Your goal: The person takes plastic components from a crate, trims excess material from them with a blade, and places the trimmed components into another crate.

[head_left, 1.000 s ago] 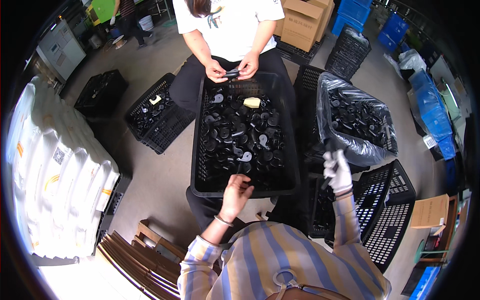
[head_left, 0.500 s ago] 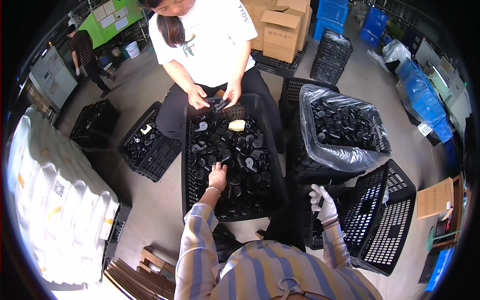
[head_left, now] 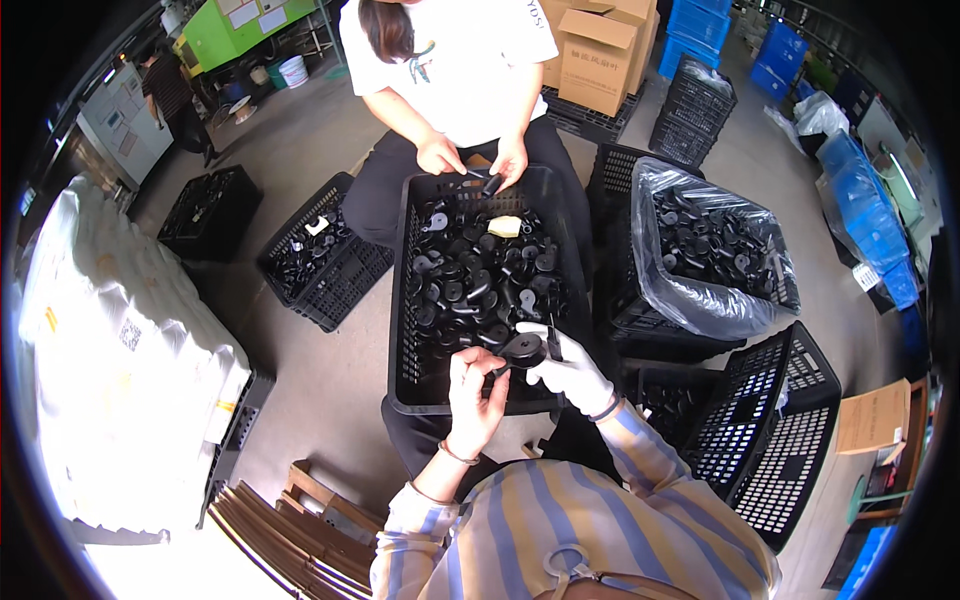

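In front of me stands a large black crate (head_left: 402, 350) heaped with black plastic parts (head_left: 480, 280), several of them round with a short spout. Over its near edge, my bare left hand (head_left: 476, 392) pinches the stem of one black round plastic part (head_left: 523, 347). My right hand (head_left: 572, 376), in a white glove, is closed at that part's right side. A slim dark tool with a thin pointed end (head_left: 553, 338) sticks up from the gloved fingers; its exact kind is unclear. A yellowish block (head_left: 504, 227) lies on the heap.
Across the crate sits a co-worker (head_left: 455, 70), both hands on a small black piece (head_left: 493, 185). To the right are a plastic-lined crate (head_left: 650, 285) of parts and tilted black crates (head_left: 790, 440). Another crate (head_left: 335, 300) stands left, beyond white wrapped sacks (head_left: 120, 370).
My left hand has come up out of the heap with a black round part. My right hand has moved left from beside the crate to meet it. The view has shifted.
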Demonstrator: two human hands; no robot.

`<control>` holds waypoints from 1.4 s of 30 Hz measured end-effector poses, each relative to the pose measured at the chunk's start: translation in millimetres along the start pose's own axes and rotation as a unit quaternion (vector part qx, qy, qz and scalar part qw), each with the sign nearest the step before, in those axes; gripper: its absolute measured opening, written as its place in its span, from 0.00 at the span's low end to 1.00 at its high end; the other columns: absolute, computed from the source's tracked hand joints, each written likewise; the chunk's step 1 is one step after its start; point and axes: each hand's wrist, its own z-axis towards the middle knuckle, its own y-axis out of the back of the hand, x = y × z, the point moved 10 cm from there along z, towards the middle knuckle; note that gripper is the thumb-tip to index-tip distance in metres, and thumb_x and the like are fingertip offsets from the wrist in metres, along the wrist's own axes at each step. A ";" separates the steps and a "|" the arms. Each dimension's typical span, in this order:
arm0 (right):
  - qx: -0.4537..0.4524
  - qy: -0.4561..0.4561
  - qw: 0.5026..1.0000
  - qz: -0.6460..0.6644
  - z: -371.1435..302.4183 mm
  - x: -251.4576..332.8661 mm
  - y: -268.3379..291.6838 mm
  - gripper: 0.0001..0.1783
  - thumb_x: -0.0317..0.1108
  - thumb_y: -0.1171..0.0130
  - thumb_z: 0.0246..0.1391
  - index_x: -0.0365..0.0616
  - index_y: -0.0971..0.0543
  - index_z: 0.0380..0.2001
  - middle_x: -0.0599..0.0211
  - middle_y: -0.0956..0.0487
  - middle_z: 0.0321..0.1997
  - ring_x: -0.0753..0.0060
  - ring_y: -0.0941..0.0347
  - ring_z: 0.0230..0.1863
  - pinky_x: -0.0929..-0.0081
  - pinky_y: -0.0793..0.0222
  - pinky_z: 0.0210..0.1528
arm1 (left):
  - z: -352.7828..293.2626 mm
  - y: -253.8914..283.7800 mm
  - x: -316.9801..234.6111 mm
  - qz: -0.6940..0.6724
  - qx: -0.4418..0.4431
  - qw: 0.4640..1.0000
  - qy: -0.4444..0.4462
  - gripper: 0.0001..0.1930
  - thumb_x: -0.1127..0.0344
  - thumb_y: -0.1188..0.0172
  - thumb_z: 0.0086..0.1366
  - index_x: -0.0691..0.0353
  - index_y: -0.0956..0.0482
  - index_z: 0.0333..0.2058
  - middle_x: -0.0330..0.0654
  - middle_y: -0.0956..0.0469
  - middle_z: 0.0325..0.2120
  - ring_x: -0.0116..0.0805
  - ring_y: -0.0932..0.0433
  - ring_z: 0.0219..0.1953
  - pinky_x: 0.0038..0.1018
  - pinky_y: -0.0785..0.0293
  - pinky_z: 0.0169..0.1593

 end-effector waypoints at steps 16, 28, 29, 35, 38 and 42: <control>-0.021 0.006 0.992 -0.121 -12.1 19.8 -20.2 0.16 0.31 0.47 0.49 0.41 0.30 0.43 0.80 0.31 0.26 0.92 0.40 0.22 0.91 0.44 0.23 | -41.8 -32.3 38.6 -0.434 -0.005 0.858 0.273 0.14 0.80 0.44 0.52 0.62 0.36 0.37 0.36 0.31 0.31 0.22 0.31 0.33 0.19 0.30 0.37; -0.123 0.148 0.912 -0.362 -16.1 38.0 -19.8 0.12 0.36 0.48 0.51 0.40 0.27 0.35 0.66 0.25 0.25 0.79 0.29 0.25 0.80 0.33 0.28 | -38.9 -38.1 37.3 -0.486 0.016 0.813 0.320 0.14 0.79 0.43 0.52 0.65 0.36 0.37 0.42 0.27 0.31 0.30 0.24 0.29 0.25 0.23 0.34; -0.122 0.123 0.931 -0.321 -11.9 33.9 -16.9 0.12 0.38 0.49 0.52 0.40 0.27 0.33 0.64 0.25 0.23 0.78 0.29 0.23 0.79 0.33 0.26 | -38.4 -38.1 37.0 -0.485 0.017 0.813 0.322 0.14 0.79 0.43 0.52 0.65 0.36 0.37 0.42 0.27 0.31 0.30 0.24 0.29 0.25 0.23 0.34; -0.111 0.021 0.986 -0.125 -13.0 17.0 -9.0 0.12 0.39 0.53 0.55 0.42 0.27 0.31 0.79 0.31 0.19 0.90 0.39 0.17 0.90 0.45 0.16 | -35.0 -30.9 39.8 -0.485 -0.031 0.812 0.323 0.16 0.80 0.44 0.52 0.63 0.37 0.38 0.42 0.27 0.29 0.30 0.24 0.26 0.23 0.23 0.32; -0.088 0.019 0.989 -0.114 -14.6 14.8 -14.7 0.11 0.37 0.52 0.54 0.41 0.27 0.36 0.77 0.30 0.22 0.90 0.38 0.20 0.90 0.44 0.19 | -36.5 -29.1 41.0 -0.478 -0.036 0.820 0.313 0.16 0.80 0.44 0.52 0.62 0.37 0.39 0.41 0.27 0.29 0.29 0.24 0.25 0.23 0.22 0.32; -0.084 0.037 0.981 -0.170 -14.5 25.5 -16.0 0.11 0.32 0.49 0.52 0.39 0.28 0.38 0.75 0.29 0.26 0.89 0.36 0.24 0.88 0.40 0.26 | -36.5 -26.9 40.1 -0.484 -0.055 0.815 0.314 0.14 0.80 0.44 0.52 0.63 0.34 0.38 0.38 0.27 0.29 0.27 0.25 0.31 0.23 0.23 0.35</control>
